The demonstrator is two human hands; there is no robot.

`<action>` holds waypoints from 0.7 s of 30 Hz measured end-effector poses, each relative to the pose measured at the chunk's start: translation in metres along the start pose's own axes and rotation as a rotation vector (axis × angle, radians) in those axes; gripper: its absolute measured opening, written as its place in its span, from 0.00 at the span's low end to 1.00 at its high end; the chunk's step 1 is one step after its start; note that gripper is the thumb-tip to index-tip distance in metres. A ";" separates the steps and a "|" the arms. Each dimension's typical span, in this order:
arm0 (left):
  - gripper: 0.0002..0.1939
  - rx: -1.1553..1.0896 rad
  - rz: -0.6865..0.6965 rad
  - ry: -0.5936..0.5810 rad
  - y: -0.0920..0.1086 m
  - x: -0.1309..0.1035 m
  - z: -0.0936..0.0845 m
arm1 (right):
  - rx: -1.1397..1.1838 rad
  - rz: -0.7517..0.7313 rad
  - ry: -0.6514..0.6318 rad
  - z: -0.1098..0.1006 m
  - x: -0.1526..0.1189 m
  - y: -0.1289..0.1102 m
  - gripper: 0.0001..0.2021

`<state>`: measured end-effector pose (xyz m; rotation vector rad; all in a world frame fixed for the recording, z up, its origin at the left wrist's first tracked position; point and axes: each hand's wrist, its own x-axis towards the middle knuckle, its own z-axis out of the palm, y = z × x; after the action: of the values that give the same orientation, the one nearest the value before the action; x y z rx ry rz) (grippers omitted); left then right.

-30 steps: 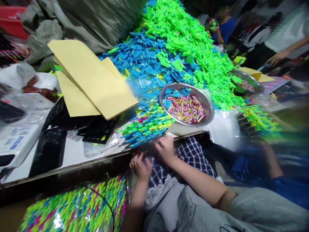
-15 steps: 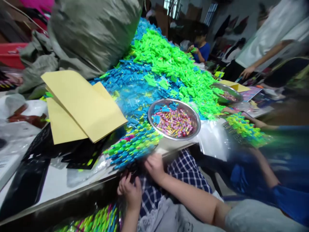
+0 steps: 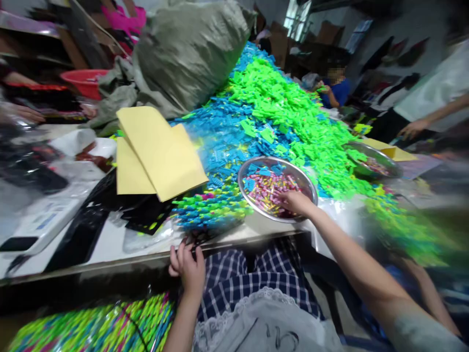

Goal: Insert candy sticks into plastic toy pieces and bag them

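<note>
My right hand (image 3: 296, 202) reaches into a metal bowl (image 3: 249, 194) at the centre, its fingertips among small pink and yellow pieces (image 3: 269, 188); what they hold, if anything, is hidden. Some blue pieces lie at the bowl's back left. At the table's front edge, my left hand (image 3: 187, 264) is raised with its fingers apart and bent, nothing visible in it. Just beyond it lies a bundle of blue and green pieces (image 3: 210, 210) in rows, near a dark object too blurred to make out.
A large heap of green and blue pieces (image 3: 289, 107) rises behind the bowl. Yellow cards (image 3: 161, 156) lie left, before a grey sack (image 3: 186, 54). More rows of pieces (image 3: 95, 327) are below the table edge. A co-worker's blurred arm (image 3: 428, 288) is at right.
My right hand has moved from the table's front edge up and right into the bowl. My left hand stays near the edge. The view has turned left.
</note>
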<state>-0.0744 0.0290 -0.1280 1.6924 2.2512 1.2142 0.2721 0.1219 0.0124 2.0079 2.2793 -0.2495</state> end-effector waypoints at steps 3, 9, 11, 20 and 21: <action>0.14 -0.038 0.056 0.074 0.006 -0.017 -0.006 | -0.073 -0.094 -0.110 0.011 0.022 0.017 0.16; 0.12 -0.152 0.432 -0.165 0.031 -0.085 0.000 | -0.099 -0.275 -0.153 0.019 0.024 0.020 0.12; 0.15 -0.150 0.530 -0.301 0.035 -0.096 0.006 | -0.064 -0.320 -0.141 0.017 0.022 0.020 0.10; 0.16 -0.138 0.352 -0.143 0.040 -0.084 0.016 | 0.421 -0.278 0.057 0.009 0.028 0.021 0.10; 0.17 -0.132 0.355 -0.118 0.041 -0.084 0.018 | 0.543 -0.232 0.096 0.006 0.032 0.021 0.11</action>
<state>-0.0010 -0.0287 -0.1465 2.1085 1.8129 1.2524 0.2883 0.1543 -0.0006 1.9882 2.7312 -0.8955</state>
